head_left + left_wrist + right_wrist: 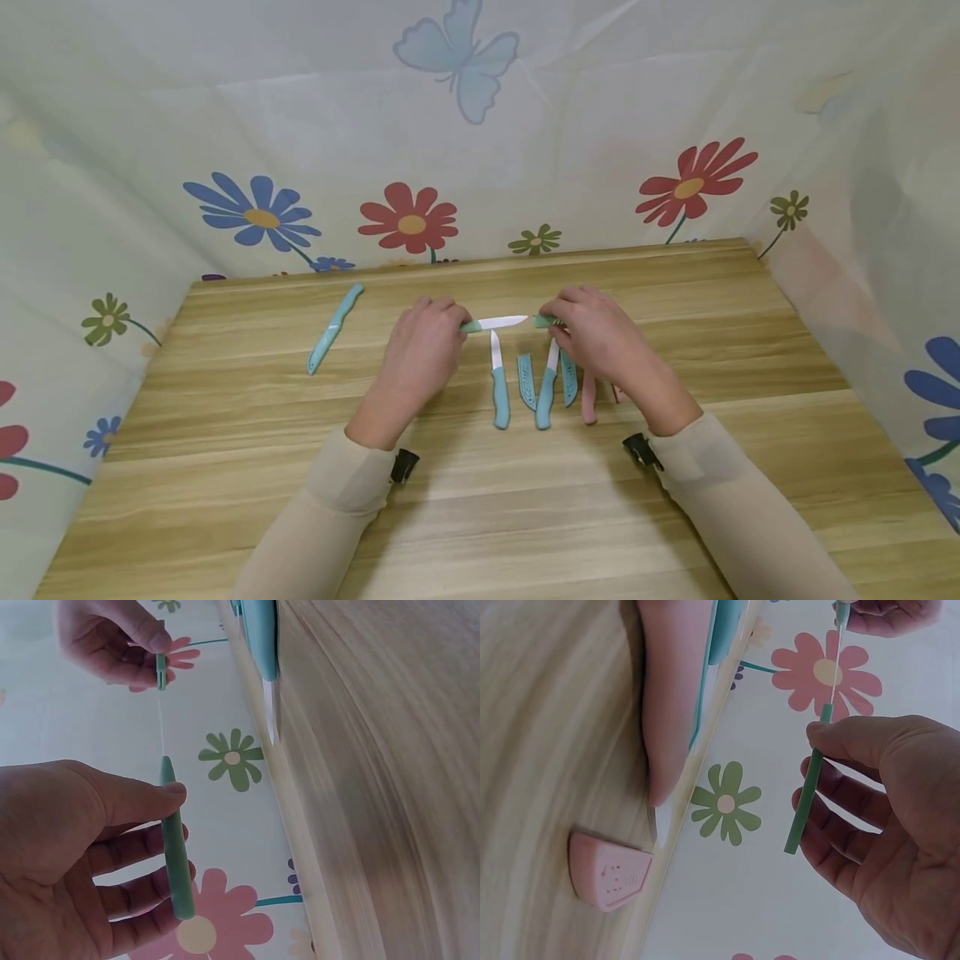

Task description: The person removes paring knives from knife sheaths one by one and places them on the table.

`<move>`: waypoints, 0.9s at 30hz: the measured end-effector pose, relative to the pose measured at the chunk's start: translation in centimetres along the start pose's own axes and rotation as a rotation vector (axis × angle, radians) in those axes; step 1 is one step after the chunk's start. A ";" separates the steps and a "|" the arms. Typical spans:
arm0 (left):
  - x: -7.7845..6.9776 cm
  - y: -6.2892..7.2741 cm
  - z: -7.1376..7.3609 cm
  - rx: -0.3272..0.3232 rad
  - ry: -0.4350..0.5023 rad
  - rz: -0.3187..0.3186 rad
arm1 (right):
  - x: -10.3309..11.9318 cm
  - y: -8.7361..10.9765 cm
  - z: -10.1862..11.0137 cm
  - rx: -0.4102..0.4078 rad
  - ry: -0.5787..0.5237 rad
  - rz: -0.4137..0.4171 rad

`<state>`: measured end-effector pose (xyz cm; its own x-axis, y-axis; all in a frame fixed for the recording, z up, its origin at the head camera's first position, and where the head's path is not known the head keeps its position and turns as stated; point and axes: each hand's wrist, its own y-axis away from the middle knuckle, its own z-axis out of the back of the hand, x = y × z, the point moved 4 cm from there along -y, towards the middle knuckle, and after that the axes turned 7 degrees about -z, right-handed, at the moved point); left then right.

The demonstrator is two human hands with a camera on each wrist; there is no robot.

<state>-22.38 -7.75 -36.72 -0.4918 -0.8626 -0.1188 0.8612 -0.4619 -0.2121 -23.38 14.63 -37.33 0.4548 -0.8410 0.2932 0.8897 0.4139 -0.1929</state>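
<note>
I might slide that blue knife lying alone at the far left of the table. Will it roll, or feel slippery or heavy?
The blue knife lies flat on the wooden table, and its slim, slightly curved shape suggests it would slide rather than roll. It looks like smooth plastic, so probably a bit slippery. Being small and thin, it is likely light and stiff, not floppy.

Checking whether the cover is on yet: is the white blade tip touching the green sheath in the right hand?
Touching. In the right wrist view the white blade runs straight into the green sheath, pinched by the right hand.
</note>
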 end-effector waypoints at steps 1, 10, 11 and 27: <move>0.0 0.0 0.0 0.001 0.003 0.006 | 0.0 0.0 0.0 -0.003 0.000 0.002; 0.6 0.2 0.3 -0.010 0.011 0.052 | 0.2 -0.1 0.0 0.003 0.002 0.006; 0.7 0.2 0.4 -0.012 0.012 0.059 | 0.2 -0.1 0.0 0.007 0.002 0.006; 1.6 1.1 0.2 0.006 0.019 0.149 | 1.7 -1.1 -0.8 0.135 0.069 -0.012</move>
<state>-22.15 -9.65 -36.97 -0.3606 -0.9177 -0.1669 0.9257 -0.3302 -0.1847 -23.62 12.41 -37.37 0.4443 -0.8662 0.2287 0.8946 0.4427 -0.0609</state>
